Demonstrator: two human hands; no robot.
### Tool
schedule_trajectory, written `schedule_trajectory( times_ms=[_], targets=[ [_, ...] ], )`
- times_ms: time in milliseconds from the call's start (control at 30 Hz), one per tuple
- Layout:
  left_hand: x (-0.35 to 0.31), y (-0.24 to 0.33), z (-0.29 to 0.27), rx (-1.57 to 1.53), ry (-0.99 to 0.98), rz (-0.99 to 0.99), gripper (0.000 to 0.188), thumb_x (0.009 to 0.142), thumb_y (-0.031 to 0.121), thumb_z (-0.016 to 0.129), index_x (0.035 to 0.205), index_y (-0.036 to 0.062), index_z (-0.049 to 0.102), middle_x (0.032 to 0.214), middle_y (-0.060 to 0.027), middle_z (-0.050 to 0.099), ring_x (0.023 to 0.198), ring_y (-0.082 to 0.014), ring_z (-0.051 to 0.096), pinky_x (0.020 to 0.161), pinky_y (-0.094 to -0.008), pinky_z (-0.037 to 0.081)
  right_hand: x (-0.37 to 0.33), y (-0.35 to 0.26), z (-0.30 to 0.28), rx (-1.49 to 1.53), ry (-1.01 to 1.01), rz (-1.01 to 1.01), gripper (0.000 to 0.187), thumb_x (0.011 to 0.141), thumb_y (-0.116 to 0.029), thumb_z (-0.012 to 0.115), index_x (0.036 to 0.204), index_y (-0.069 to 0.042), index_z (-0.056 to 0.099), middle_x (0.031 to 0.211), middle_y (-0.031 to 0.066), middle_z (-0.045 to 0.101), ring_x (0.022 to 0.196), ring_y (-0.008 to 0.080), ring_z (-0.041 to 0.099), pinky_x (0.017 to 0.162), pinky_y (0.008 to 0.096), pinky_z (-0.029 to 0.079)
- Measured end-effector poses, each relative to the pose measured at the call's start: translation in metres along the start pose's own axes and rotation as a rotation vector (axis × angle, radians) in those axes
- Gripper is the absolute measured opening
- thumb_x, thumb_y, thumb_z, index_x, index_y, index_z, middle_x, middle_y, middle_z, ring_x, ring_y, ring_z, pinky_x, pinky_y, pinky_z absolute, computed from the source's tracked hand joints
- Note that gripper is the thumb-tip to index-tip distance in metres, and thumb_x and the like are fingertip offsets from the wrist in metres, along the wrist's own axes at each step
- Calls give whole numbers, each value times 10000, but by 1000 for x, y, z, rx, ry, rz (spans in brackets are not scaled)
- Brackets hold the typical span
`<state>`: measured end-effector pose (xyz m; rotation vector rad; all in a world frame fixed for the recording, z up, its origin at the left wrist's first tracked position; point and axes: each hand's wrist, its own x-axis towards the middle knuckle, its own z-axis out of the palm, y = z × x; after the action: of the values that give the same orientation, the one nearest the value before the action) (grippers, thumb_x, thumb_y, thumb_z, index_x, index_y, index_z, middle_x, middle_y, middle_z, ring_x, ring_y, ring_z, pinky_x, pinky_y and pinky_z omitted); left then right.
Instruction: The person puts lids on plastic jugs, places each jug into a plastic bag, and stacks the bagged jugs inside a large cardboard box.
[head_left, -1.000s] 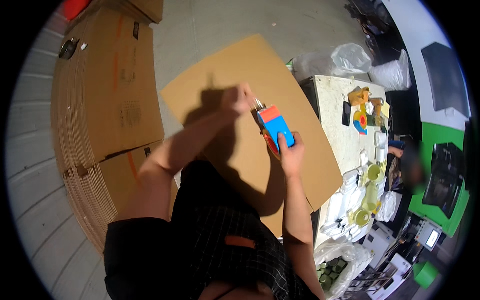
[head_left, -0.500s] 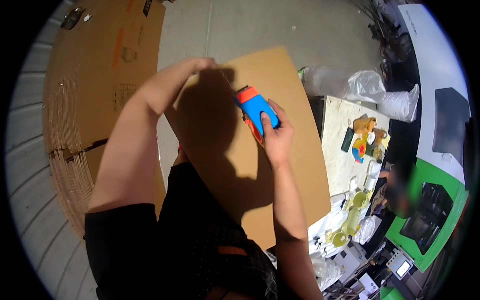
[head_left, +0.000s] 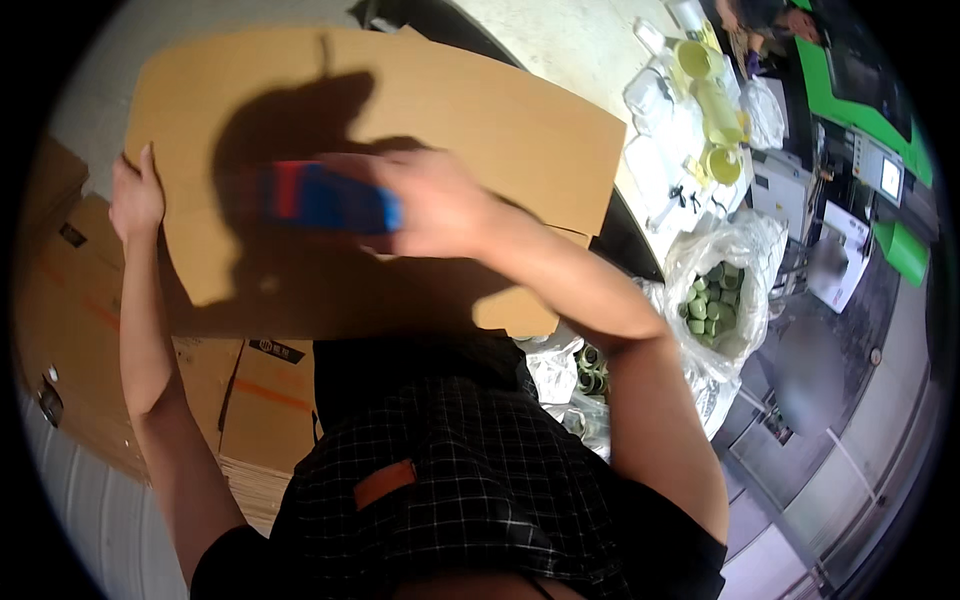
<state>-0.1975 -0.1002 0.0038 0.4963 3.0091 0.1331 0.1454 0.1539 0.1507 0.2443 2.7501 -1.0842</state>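
Note:
A large brown cardboard piece (head_left: 480, 120) lies before me; whether it is a flat sheet or a box's face I cannot tell. At its left edge, my left hand (head_left: 138, 195) grips with the thumb on top and the other fingers mostly hidden. Over the middle of the cardboard, my right hand (head_left: 430, 200) is wrapped round a blue and red tape dispenser (head_left: 345, 200), blurred by motion. The dispenser's red end points left. Dark shadows fall across the cardboard, so any tape on it is hard to make out.
Stacked cardboard (head_left: 75, 270) stands at the left. Beyond the sheet, a white table (head_left: 560, 40) carries yellow-green cups (head_left: 722, 163). A clear plastic bag (head_left: 770, 250) of green parts sits at the right. A green machine (head_left: 850, 110) and another person (head_left: 760, 18) are at the far right.
My view has swung toward the right. My left hand has moved from the far edge to the cardboard's left edge. The tape dispenser has turned to point left, still in my right hand.

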Motion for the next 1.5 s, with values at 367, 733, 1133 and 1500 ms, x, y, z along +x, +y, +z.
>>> schedule_trajectory(
  times_ms=[367,733,1133,1500],
  targets=[
    [21,32,-12,131,-31,-44,763,982,651,348,1464,67,438,1430,-184,542,1302,-374,520,1048,-479,435,-297,190,-93,-383,-267,626,723,656,-249,805,1332,-160,566,970,191,703,894,372,688,763,467,559],
    [-10,-28,-6,16,70,-193,779,1009,614,350,1547,52,311,1560,-196,387,1426,-365,387,1162,-448,336,-232,352,-14,-171,566,701,713,757,-279,823,1380,-139,504,1125,165,688,1033,355,653,892,460,525],
    [-69,-32,20,229,62,-459,742,990,692,287,1436,111,406,1405,-167,522,1256,-383,535,1011,-518,453,-223,356,3,563,1068,974,592,974,-374,585,1395,30,480,1227,253,650,1172,368,617,1024,426,449],
    [-132,-154,4,-293,94,-384,805,954,659,473,1405,-8,444,1345,-243,559,1196,-408,579,962,-512,481,-215,93,36,169,1049,941,764,790,-399,740,1353,48,483,1239,260,606,1183,428,559,1020,484,448]
  ],
)
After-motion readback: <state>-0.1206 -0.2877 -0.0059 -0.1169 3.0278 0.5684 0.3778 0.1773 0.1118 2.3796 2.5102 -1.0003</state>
